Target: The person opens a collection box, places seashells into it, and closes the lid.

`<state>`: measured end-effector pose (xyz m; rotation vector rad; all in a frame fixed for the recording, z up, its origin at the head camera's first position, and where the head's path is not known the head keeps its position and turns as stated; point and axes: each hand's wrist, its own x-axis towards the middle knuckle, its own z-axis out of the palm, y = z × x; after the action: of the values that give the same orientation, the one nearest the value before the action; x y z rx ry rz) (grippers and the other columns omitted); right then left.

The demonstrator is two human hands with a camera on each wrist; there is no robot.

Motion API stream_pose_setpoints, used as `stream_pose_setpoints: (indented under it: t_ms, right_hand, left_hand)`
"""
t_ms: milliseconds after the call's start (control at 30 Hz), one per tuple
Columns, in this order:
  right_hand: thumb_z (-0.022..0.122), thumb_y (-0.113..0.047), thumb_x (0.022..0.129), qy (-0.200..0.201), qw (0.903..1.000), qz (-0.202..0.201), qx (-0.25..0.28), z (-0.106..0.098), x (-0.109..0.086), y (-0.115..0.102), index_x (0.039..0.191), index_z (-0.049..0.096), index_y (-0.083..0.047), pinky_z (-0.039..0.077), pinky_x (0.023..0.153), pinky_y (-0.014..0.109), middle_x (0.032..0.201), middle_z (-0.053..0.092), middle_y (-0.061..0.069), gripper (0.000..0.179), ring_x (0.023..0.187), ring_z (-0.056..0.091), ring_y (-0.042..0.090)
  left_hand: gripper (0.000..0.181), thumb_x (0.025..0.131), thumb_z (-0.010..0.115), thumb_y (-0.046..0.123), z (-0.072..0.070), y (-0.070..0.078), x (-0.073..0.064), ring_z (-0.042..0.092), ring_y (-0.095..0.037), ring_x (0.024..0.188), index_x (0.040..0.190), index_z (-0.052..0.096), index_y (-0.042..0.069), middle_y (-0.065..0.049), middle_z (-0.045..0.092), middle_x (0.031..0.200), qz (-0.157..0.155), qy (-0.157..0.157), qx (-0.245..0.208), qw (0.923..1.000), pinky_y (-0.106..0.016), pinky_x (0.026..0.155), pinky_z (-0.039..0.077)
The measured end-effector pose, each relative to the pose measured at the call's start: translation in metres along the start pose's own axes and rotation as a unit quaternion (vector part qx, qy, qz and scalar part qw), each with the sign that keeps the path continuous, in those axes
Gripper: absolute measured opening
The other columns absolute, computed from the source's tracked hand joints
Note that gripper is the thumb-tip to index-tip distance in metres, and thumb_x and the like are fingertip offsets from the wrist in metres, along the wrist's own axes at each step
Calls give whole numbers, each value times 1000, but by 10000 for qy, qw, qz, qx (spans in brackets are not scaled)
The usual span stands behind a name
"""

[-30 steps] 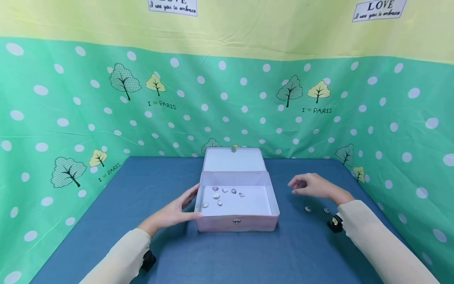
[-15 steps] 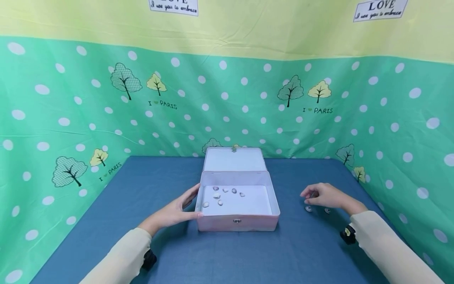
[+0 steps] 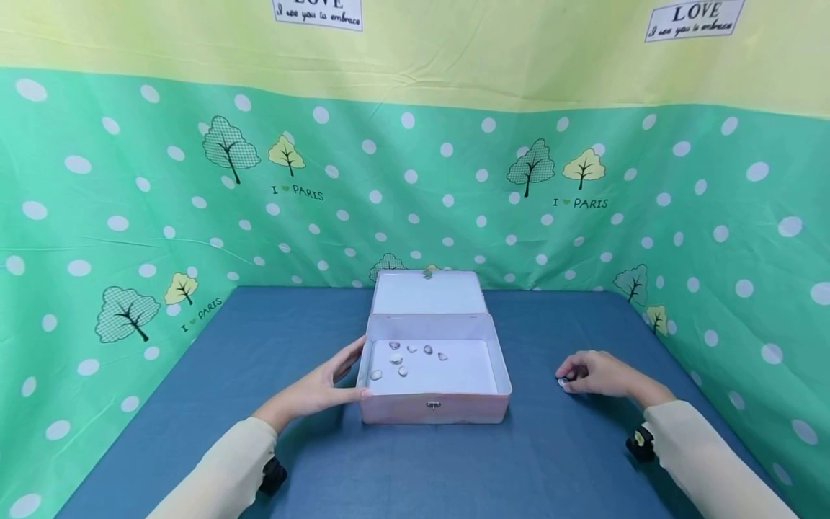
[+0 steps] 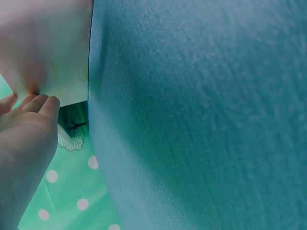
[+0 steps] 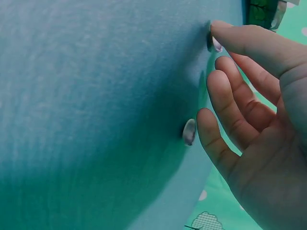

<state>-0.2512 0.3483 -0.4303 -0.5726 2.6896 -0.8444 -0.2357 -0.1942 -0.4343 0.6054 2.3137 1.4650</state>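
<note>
A pale pink hinged box (image 3: 402,411) stands in the middle of the table with its lid (image 3: 424,292) thrown back. Several small seashells (image 3: 396,358) lie on its floor, mostly toward the left. My left hand (image 3: 318,389) rests against the box's left side, thumb at the front corner and fingers stretched along the wall. Off to the right, my right hand (image 3: 599,373) pinches a small shell (image 3: 563,383) between thumb and index finger, low over the table. A second shell (image 5: 190,132) lies on the cloth by the little finger in the right wrist view; the hand covers it in the head view.
A dark blue cloth (image 3: 272,346) covers the table. Behind and at both sides hangs a green and yellow curtain (image 3: 415,187) with white dots and printed trees. The lid leans back toward it. A small metal clasp (image 3: 432,405) sits on the box's front wall.
My right hand has moved right and down from beside the box to the loose shells, and thumb and finger have come together on one. The left hand and box have stayed put.
</note>
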Motion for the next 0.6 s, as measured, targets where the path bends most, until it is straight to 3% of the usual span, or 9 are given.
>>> stream_pose_setpoints:
  t_ms: [600]
  right_hand:
    - [72, -16, 94, -60, 9996, -22, 274, 3, 1, 7, 105, 73, -8, 50, 63, 27, 92, 64, 1, 14, 72, 57, 11]
  left_hand:
    - [95, 92, 75, 32, 0, 0, -1, 10, -33, 152, 163, 11, 25, -5, 8, 167, -30, -6, 4, 10000, -61, 116, 16]
